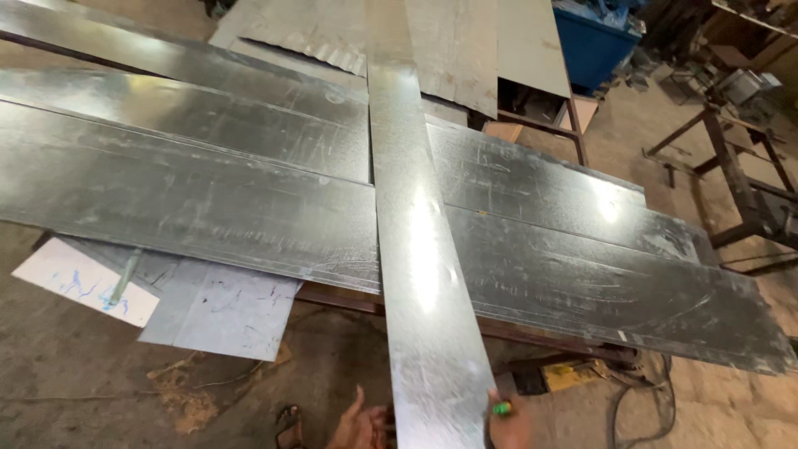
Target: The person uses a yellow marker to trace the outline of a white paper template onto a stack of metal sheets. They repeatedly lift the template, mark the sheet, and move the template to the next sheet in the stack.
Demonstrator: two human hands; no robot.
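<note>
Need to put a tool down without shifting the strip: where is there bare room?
Bare sheet lies on the wide metal sheets left of the narrow strip, and right of it toward the far corner. It is crowded at the strip's near end, where the left hand and the right hand with a green marker sit.

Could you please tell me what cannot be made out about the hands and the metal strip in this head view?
- Right hand: cut off by the bottom edge; only fingers around a small green object, too small to identify.
- Left hand: its fingertips are hidden behind the long metal strip, so contact is unclear.
- Strip's near end: runs out of frame at the bottom.
- Wide metal sheets: their support is mostly hidden beneath them.
</note>
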